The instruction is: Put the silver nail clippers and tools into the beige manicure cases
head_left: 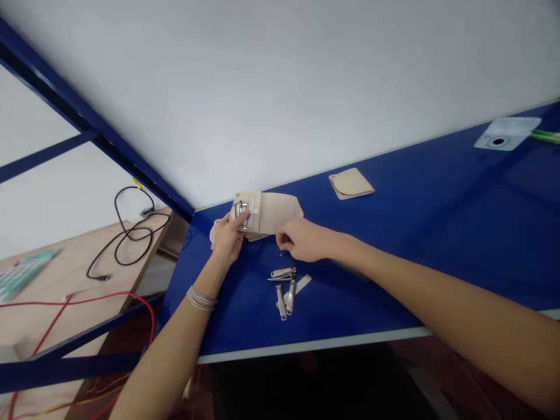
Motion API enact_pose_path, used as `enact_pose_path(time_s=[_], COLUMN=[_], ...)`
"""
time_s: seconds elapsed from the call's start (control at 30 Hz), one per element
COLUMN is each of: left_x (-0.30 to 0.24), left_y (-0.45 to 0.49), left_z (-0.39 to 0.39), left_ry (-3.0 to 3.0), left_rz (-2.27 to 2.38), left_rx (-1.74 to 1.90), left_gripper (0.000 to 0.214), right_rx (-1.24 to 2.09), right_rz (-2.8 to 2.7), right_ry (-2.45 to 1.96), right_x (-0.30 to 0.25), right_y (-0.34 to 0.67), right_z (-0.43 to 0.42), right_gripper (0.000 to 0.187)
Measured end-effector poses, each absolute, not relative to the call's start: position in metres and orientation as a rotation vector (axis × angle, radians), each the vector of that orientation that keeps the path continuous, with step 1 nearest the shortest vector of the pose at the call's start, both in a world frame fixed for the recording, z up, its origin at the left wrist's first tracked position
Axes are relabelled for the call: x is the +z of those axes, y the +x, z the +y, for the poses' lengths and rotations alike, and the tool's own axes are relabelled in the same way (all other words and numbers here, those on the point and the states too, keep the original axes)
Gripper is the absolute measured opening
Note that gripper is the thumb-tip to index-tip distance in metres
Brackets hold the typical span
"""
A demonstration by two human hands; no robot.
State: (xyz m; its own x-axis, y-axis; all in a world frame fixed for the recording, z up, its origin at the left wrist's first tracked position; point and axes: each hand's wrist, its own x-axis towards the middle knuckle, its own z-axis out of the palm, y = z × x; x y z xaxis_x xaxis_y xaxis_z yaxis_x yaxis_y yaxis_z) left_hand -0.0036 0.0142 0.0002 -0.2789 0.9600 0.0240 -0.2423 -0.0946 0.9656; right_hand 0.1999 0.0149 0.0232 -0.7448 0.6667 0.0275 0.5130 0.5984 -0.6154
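Observation:
My left hand [228, 236] grips an unfolded beige manicure case [280, 211] above the blue table, its thumb across small metal tools [244, 213] in the case's left part. Just below the case's right flap, my right hand [301, 239] is closed in a pinch. A small thin metal tool [282, 253] shows under its fingertips; its kind is too small to make out. Nearer to me lie several nail clippers [290, 296] and a flat pale strip [303, 283], partly under one clipper. More beige material [213, 234] shows behind my left hand.
A folded beige case [352, 183] lies by the white wall. Toward the far right are a white packet with a dark circle [499, 142] and a green item [546, 136]. Blue frame bars [100, 143] and a wooden surface with a black cable [126, 233] stand left.

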Motion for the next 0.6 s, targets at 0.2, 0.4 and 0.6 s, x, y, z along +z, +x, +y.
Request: enact_pose_path(time_s=[0.2, 0.4, 0.6], left_x=[0.006, 0.009, 0.008], left_y=[0.001, 0.007, 0.012], left_z=[0.009, 0.003, -0.001], left_ry=[0.905, 0.966, 1.019], left_rz=[1.198, 1.132, 1.076], left_rx=[1.514, 1.445, 1.344], left_gripper=[0.033, 0.042, 0.042], right_rx=[0.848, 1.014, 1.019], right_rz=[-2.098, -1.628, -1.465], right_ry=[-0.821, -0.744, -0.831], right_x=[0.024, 0.024, 0.023], right_y=[0.198, 0.195, 0.196], right_z=[0.018, 0.027, 0.034], right_gripper=[0.021, 0.011, 0.011])
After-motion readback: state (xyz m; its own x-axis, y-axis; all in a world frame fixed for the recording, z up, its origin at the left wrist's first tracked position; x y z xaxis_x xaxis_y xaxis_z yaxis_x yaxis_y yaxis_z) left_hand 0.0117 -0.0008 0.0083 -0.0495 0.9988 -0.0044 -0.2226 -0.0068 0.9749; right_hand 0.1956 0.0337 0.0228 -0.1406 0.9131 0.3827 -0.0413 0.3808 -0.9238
